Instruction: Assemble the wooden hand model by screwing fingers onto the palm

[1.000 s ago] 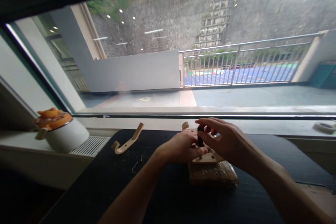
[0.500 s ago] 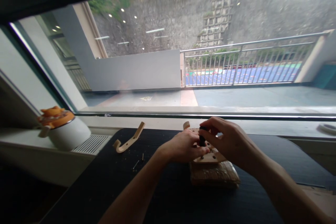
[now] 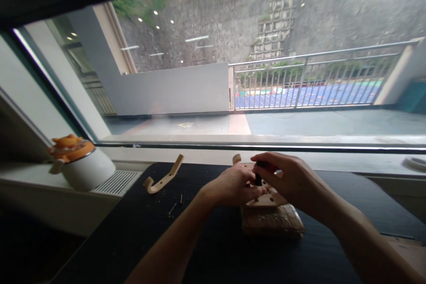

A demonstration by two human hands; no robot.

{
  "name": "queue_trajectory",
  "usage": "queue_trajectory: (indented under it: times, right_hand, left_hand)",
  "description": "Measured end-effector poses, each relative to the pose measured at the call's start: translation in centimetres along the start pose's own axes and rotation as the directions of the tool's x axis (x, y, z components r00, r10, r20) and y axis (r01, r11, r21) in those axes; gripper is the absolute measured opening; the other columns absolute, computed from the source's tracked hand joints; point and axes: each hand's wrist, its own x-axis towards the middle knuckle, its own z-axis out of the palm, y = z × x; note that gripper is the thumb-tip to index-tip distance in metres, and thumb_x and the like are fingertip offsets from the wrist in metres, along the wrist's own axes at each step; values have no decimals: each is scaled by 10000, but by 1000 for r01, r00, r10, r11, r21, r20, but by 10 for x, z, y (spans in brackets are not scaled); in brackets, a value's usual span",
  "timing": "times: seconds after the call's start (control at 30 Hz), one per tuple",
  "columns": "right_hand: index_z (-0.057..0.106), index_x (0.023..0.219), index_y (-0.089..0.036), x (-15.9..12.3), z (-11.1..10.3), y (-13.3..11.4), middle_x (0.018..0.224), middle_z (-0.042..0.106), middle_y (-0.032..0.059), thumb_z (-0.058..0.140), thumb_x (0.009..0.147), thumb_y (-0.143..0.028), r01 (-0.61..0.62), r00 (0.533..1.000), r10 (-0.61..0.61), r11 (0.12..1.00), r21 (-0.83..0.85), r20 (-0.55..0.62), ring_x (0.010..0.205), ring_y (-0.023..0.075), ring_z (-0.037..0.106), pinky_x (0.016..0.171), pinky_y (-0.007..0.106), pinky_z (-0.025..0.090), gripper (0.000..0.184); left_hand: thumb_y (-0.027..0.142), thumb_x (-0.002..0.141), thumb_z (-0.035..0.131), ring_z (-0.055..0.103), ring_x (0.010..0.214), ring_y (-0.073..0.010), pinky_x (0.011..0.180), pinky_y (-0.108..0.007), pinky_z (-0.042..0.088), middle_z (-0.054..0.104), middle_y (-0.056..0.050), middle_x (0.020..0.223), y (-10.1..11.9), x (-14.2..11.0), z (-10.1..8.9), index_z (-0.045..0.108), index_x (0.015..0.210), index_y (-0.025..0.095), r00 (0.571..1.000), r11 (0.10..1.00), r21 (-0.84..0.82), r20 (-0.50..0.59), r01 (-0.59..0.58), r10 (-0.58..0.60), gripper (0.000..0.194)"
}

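My right hand [image 3: 282, 175] is closed round the upright black handle of a screwdriver [image 3: 258, 179]; a bit of red shows by its fingers. Its lower end points down at a pale wooden piece with holes [image 3: 262, 202], and the tip is hidden. Against that piece, my left hand [image 3: 229, 186] grips from the left, its thumb close beside the screwdriver. The wooden piece rests on a brown block in clear wrap [image 3: 273, 222]. A curved wooden end [image 3: 236, 159] sticks up behind my left hand.
On the black table [image 3: 213, 248] lie a hooked wooden strip with holes [image 3: 164, 180] and a few loose screws [image 3: 172, 209] at left. A white pot with an orange animal lid [image 3: 84, 168] stands on the sill beside a vent [image 3: 115, 182]. The window sill [image 3: 199, 156] runs behind.
My right hand has dipped slightly and its fingers have shifted round the screwdriver's handle. My left hand and the wooden piece look unmoved.
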Motion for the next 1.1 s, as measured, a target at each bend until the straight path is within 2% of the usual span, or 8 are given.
queue_trajectory:
  times: [0.17,0.27,0.4,0.5,0.63,0.93,1.1]
  right_hand:
    - [679,942,-229,2,3,2,781,713,5,573,820,-318,-25,999,24,999,-42,-24,668,160,641,586,246,457,185]
    - [674,921,-225,2,5,0,765,698,6,575,823,-339,-35,998,31,997,-71,-54,652,158,620,584,253,447,180]
    - [671,1012,-243,0,2,-3,835,693,3,547,848,-343,-30,999,29,997,-65,-17,669,149,619,585,249,442,228]
    - [664,1062,-256,-1,-3,-5,915,688,-3,512,871,-292,6,1000,-6,1000,-15,10,701,130,624,604,232,440,246]
    - [679,1020,-256,0,-5,-4,898,683,-12,509,865,-240,25,1000,-25,999,38,13,743,124,622,630,216,435,230]
    - [667,870,-221,1,-2,1,754,655,-8,561,834,-317,-23,998,20,999,-37,-63,635,129,575,571,240,403,146]
    - [631,766,-206,2,2,-2,676,620,-10,585,817,-380,-46,996,43,998,-34,-83,597,128,546,547,246,397,186]
  left_hand:
    - [339,864,542,572,821,-162,735,-247,456,640,-61,967,0,0,0,664,770,132,1000,1000,16,-6,0,0,258]
    - [334,867,538,579,796,-159,725,-246,455,650,-57,914,0,0,1,670,812,133,1000,1000,9,6,22,-22,247]
    - [317,877,527,576,797,-156,725,-245,452,651,-49,905,1,0,1,676,896,141,1000,1000,0,13,21,-21,231]
    - [298,877,533,567,840,-155,754,-238,446,642,-47,957,1,0,1,674,886,146,1000,1000,5,-2,-14,14,208]
    - [312,874,540,553,870,-169,780,-251,443,635,-52,955,0,0,0,667,816,139,1000,999,50,-5,-11,11,222]
    - [340,869,541,548,885,-191,783,-277,447,632,-56,921,3,1,-2,669,777,146,1000,996,85,20,18,-20,250]
    - [319,873,540,560,854,-178,758,-266,445,635,-55,892,4,2,-2,653,760,131,1000,995,97,25,-7,5,247]
